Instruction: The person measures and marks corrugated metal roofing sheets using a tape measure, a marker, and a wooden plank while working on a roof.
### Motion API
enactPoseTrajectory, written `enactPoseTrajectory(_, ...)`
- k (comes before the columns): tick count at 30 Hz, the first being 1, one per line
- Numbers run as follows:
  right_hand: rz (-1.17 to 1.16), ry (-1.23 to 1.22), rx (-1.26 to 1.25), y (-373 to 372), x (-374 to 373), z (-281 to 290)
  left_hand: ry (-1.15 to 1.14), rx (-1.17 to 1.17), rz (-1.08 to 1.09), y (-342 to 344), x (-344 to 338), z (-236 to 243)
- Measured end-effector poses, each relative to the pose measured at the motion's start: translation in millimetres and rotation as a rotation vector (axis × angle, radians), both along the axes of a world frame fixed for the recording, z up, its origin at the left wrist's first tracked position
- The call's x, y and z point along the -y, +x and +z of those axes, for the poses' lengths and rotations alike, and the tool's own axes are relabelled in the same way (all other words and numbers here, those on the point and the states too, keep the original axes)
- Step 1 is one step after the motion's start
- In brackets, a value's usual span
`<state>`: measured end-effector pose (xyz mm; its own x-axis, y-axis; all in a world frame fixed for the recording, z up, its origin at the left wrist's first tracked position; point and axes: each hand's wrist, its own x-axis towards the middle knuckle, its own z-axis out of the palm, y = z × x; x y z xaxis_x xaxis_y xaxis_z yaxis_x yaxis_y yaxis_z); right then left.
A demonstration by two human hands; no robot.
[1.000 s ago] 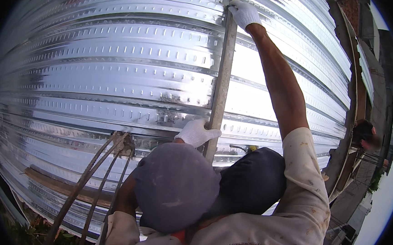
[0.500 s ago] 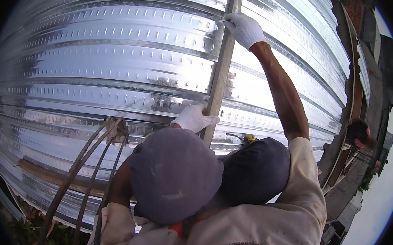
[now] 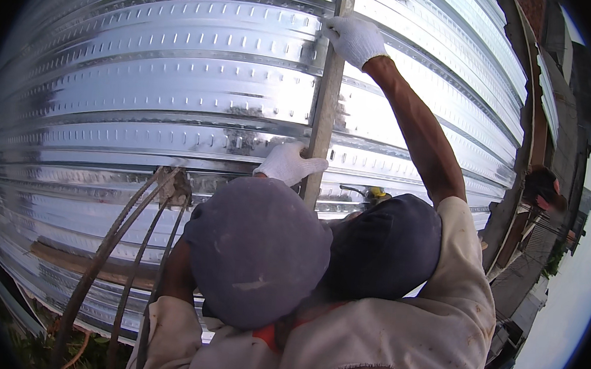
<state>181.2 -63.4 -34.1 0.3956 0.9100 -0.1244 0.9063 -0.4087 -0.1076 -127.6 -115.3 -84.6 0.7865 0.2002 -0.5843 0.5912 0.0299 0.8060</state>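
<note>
A long, narrow grey-brown bar lies across ribbed, shiny metal sheets. My right hand, in a white knit glove, grips its upper part with my arm stretched out. Lower on the bar, my white-gloved left hand holds it, thumb across it and fingers partly hidden. My bent knees, one grey and one dark navy, sit just below that hand and hide my left forearm. A small yellow-and-black item shows beside the navy knee, too small to make out.
Steel rods rise from a concrete lump at left, beside a wooden strip. Leafy plants show at lower left. The sheets end at right along a concrete edge, with a blurred dark-and-red shape beside it and sky beyond.
My right hand has come down along the bar, closer to my left hand. The bar and my left hand appear higher and farther left as the view has shifted.
</note>
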Motion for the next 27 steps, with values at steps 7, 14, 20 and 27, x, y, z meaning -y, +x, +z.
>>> enactPoseTrajectory(7, 0.088, -0.157, 0.023, -41.2, 40.1, 9.3, -0.064, -0.111, -0.092, 4.1, -9.5, 16.4)
enactPoseTrajectory(14, 0.06, -0.253, -0.053, -64.6, 47.1, 28.3, -0.011, -0.014, -0.005, 1.2, 1.4, -0.1)
enactPoseTrajectory(20, 0.07, -0.199, -0.076, -70.5, 55.2, 42.5, 0.027, 0.018, -0.005, -2.0, 1.1, 3.8)
enactPoseTrajectory(27, 0.174, -0.051, -0.075, -103.6, 105.0, 55.6, -0.025, -0.039, -0.039, -2.4, 3.2, 2.6)
